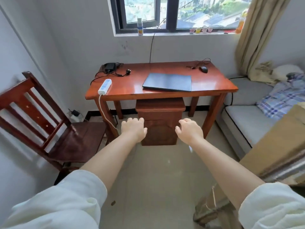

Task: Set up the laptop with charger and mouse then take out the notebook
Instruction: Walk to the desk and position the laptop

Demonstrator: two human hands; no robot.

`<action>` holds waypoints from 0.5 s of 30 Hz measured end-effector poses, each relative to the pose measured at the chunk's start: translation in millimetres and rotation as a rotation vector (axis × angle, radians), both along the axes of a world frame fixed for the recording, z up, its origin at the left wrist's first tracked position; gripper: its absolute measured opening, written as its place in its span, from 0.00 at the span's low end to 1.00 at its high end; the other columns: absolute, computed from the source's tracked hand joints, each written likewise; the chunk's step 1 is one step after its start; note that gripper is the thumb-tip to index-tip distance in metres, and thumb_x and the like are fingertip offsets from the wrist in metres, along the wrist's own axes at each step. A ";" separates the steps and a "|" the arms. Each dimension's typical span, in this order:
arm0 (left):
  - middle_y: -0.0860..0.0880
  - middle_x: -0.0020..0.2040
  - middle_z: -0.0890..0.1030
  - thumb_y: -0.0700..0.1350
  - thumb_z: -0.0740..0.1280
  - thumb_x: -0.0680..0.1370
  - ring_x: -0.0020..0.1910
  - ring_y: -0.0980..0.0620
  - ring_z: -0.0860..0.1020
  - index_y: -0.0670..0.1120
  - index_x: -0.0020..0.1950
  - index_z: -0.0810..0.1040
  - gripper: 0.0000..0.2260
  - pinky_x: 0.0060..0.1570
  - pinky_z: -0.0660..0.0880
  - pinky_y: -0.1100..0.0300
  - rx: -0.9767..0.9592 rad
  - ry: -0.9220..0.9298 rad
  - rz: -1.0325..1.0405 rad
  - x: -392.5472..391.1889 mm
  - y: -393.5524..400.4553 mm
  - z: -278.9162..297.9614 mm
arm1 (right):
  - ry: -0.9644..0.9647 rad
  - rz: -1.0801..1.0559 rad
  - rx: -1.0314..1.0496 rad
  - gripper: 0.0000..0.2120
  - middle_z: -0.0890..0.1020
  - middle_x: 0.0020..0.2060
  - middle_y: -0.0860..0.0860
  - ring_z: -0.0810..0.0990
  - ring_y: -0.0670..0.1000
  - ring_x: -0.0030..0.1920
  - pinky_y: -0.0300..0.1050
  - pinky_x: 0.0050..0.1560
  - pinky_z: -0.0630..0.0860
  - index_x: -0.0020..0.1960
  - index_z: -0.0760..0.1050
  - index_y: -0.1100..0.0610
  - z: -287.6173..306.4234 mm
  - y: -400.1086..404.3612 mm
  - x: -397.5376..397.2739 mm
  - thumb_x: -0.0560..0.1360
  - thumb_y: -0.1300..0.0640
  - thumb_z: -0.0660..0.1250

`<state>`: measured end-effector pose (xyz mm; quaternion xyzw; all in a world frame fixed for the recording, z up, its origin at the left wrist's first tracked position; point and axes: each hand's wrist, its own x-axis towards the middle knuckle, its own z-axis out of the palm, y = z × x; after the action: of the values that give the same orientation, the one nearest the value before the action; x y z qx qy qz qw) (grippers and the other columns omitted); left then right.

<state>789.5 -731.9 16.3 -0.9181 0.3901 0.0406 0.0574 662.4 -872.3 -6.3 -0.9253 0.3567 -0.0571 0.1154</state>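
A closed dark laptop (167, 82) lies flat on the reddish wooden desk (128, 90), right of centre. The black charger brick (109, 66) with its coiled cable and plug (128, 71) sits at the desk's back left corner. A white power strip (105, 86) lies at the front left edge, its cord hanging down. A black wired mouse (203, 69) rests at the back right. My left hand (134, 128) and my right hand (189, 129) are stretched out in front of the desk, palms down, fingers loosely apart, holding nothing. No notebook is visible.
A wooden stool (160, 121) is tucked under the desk. A wooden chair (49, 123) stands at the left. A bed (257, 111) with a checked cloth lies on the right, with a cardboard box (277, 142) in front of it. Bottles stand on the windowsill (165, 34).
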 end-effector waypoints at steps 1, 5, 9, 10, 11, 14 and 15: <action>0.43 0.63 0.74 0.52 0.55 0.80 0.63 0.42 0.70 0.44 0.67 0.65 0.19 0.61 0.69 0.48 -0.004 -0.002 -0.009 18.9 -19.3 -1.2 | 0.000 -0.016 0.009 0.16 0.74 0.62 0.57 0.72 0.58 0.61 0.51 0.56 0.73 0.62 0.71 0.61 -1.4 -19.4 15.1 0.79 0.53 0.55; 0.44 0.63 0.75 0.53 0.55 0.79 0.62 0.43 0.71 0.44 0.68 0.64 0.20 0.61 0.69 0.48 -0.004 0.001 -0.029 94.1 -99.7 -20.3 | 0.033 -0.080 0.022 0.16 0.75 0.61 0.57 0.73 0.59 0.60 0.50 0.55 0.73 0.62 0.71 0.61 -19.8 -102.4 78.1 0.79 0.53 0.56; 0.44 0.62 0.76 0.53 0.55 0.79 0.61 0.43 0.72 0.44 0.65 0.66 0.19 0.59 0.70 0.49 0.021 -0.006 -0.045 173.6 -187.8 -41.0 | 0.044 -0.104 0.032 0.17 0.74 0.62 0.57 0.72 0.59 0.61 0.51 0.56 0.73 0.62 0.71 0.61 -40.1 -192.7 152.9 0.78 0.53 0.56; 0.44 0.62 0.76 0.53 0.55 0.79 0.61 0.43 0.72 0.44 0.65 0.67 0.18 0.58 0.70 0.49 0.022 0.001 -0.040 194.2 -209.2 -43.7 | 0.043 -0.105 0.048 0.17 0.74 0.63 0.57 0.72 0.59 0.61 0.51 0.57 0.72 0.63 0.71 0.60 -44.0 -215.1 172.5 0.78 0.53 0.56; 0.43 0.62 0.76 0.53 0.55 0.79 0.61 0.43 0.72 0.44 0.64 0.67 0.18 0.58 0.70 0.49 0.021 0.014 -0.028 214.3 -229.4 -46.0 | 0.046 -0.108 0.062 0.17 0.74 0.63 0.57 0.72 0.59 0.62 0.51 0.57 0.72 0.62 0.71 0.61 -47.4 -237.0 191.8 0.78 0.53 0.56; 0.43 0.62 0.76 0.52 0.55 0.79 0.61 0.42 0.71 0.44 0.63 0.68 0.17 0.57 0.70 0.50 0.018 0.047 0.005 270.9 -281.1 -54.3 | 0.064 -0.131 0.076 0.16 0.75 0.60 0.58 0.72 0.60 0.60 0.50 0.55 0.73 0.60 0.72 0.62 -55.1 -299.7 245.1 0.78 0.54 0.56; 0.43 0.62 0.75 0.52 0.55 0.79 0.62 0.42 0.71 0.44 0.63 0.67 0.17 0.57 0.70 0.50 0.024 0.055 0.009 288.1 -295.0 -58.3 | 0.073 -0.146 0.080 0.15 0.76 0.59 0.59 0.73 0.60 0.59 0.50 0.55 0.73 0.59 0.72 0.62 -57.9 -317.2 260.7 0.78 0.55 0.56</action>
<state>1077.6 -1026.8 -42.0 -0.9176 0.3868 0.0707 0.0577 923.1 -1189.5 -64.2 -0.8930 0.4290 -0.0174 0.1347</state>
